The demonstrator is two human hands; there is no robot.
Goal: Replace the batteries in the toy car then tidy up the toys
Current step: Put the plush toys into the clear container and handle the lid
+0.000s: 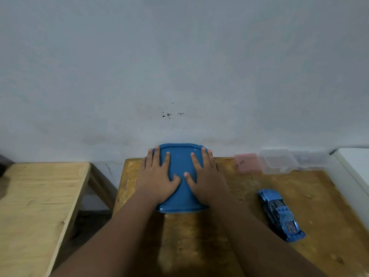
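Tabletop point(329, 206) of worn wood, toy car point(280, 214), grey wall point(179, 66), paler table point(36, 200) left

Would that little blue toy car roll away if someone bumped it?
Probably, if nudged along its length: the blue toy car seems to sit on its wheels on the flat wooden table. A sideways bump would more likely just scoot it. It looks small and rigid, so likely light to lift.
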